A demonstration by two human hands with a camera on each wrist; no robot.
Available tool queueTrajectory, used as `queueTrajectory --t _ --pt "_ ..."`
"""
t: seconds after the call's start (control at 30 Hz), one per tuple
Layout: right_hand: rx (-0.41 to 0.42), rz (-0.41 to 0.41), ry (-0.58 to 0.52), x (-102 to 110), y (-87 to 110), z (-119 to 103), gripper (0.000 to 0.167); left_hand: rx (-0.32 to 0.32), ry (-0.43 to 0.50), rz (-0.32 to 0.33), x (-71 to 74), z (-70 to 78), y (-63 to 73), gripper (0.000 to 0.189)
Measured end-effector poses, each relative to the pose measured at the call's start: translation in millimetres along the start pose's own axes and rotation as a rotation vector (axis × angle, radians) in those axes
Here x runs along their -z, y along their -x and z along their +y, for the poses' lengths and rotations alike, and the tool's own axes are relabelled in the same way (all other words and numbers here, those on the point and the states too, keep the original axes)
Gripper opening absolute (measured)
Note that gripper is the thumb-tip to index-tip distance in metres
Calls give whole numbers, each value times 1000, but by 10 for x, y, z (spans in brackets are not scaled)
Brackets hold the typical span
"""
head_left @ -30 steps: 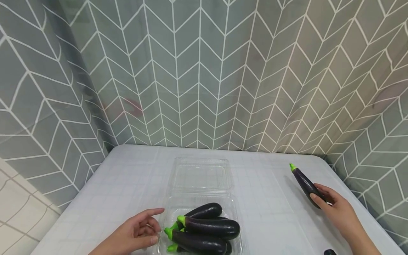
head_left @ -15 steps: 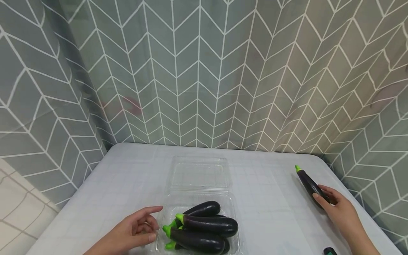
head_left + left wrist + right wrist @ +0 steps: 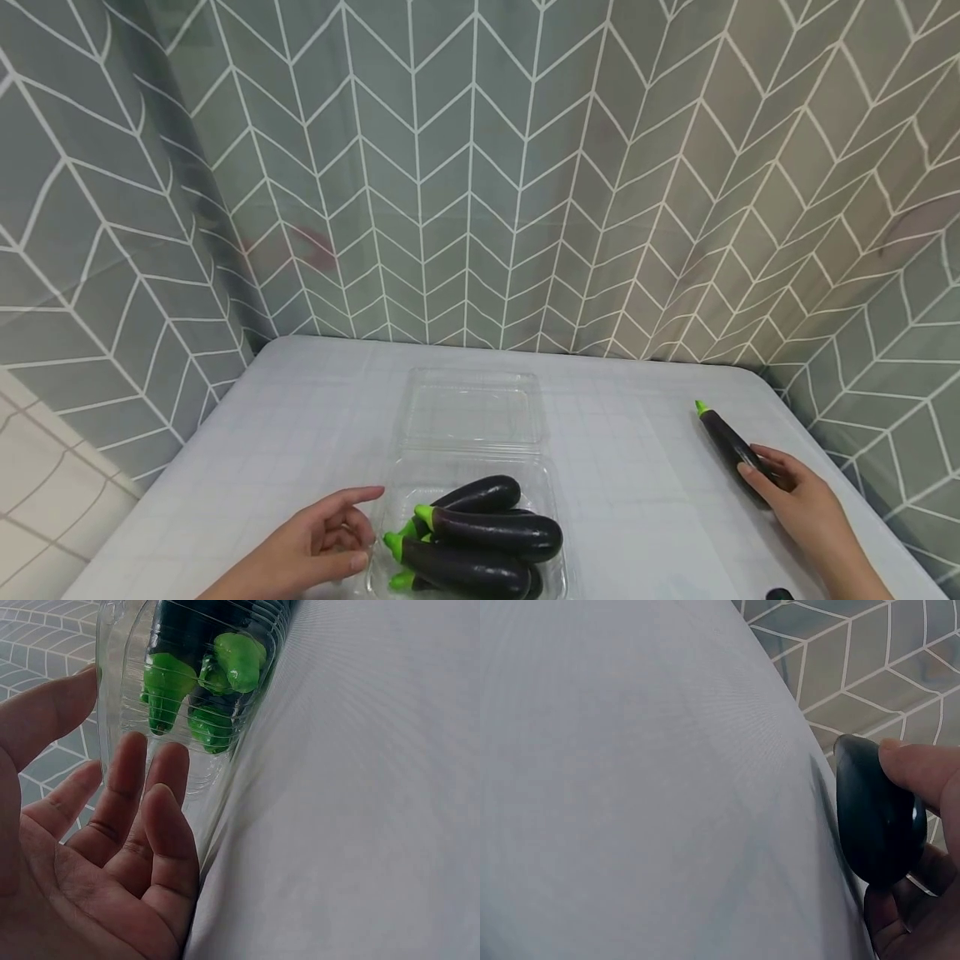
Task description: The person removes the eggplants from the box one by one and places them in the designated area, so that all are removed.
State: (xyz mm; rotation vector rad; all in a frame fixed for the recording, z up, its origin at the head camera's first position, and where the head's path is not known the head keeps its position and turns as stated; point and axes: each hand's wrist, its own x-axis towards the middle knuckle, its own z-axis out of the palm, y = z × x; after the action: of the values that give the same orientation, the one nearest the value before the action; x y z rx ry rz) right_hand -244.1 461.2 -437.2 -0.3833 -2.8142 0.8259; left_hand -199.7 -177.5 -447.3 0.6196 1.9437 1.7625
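Note:
At the right of the table, my right hand [image 3: 806, 500] grips a dark purple eggplant [image 3: 723, 437], its green stem end pointing away to the far left. In the right wrist view the rounded end of that eggplant [image 3: 877, 810] shows between thumb and fingers, close over the cloth. A clear plastic clamshell box [image 3: 555, 492] stands at the front middle with its lid [image 3: 472, 412] folded back. Several eggplants [image 3: 495, 533] are heaped inside, green stems toward the left. My left hand [image 3: 318, 537] rests beside the box's left wall, fingers loosely bent, fingertips right at the clear plastic [image 3: 112, 697].
A white cloth covers the table [image 3: 630, 467]. Near the front right edge, partly cut off, lies a small dark object [image 3: 778, 594]. A grey curtain with white chevron lines [image 3: 480, 183] hangs behind the table and along both sides.
My right hand and its eggplant have shifted slightly right and nearer to me. The left hand and the box with its heap stay where they were.

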Motion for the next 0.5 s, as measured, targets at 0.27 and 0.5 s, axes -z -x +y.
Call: queueTrajectory --t 0.27,0.5 --pt "-10 -43 3 1 -3 -9 78 -29 2 -7 -8 17 -1 61" --pt "-59 -89 -15 5 -12 -18 85 -30 16 -8 -10 22 -2 61"
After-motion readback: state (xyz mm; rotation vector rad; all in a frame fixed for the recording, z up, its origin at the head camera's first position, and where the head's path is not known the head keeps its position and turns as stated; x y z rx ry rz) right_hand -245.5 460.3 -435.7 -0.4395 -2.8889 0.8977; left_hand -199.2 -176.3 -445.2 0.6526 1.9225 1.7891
